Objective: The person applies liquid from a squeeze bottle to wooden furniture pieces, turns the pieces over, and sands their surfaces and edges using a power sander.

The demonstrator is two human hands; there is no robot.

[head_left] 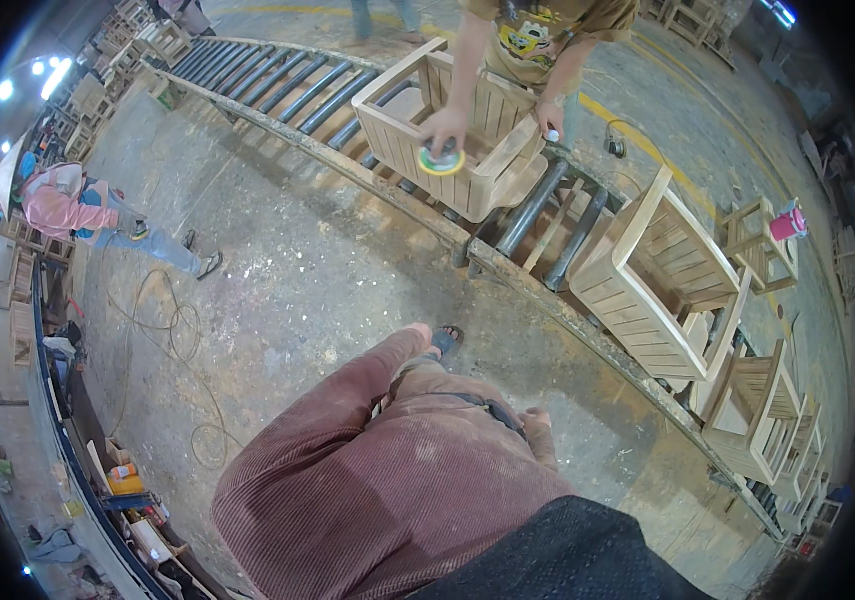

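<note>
My left arm, in a maroon corduroy sleeve, reaches forward over the floor, and only a little of my left hand (417, 335) shows at its end, close to my sandalled foot (447, 340). By my right side hangs my right hand (537, 422), small in view, its fingers not clear. Neither hand touches the wooden pieces. Across the roller conveyor (337, 165), another person presses a round pad with a yellow-green rim (441, 160) against a slatted wooden box frame (492, 110). That person's other hand rests at the frame's right end, near a small white thing.
A second slatted wooden frame (662, 280) sits tilted on the conveyor to the right, with more frames (757, 410) beyond. A pink container (788, 224) stands on a wooden stand. Loose cable (172, 325) lies on the floor at left, near a person in pink (57, 205).
</note>
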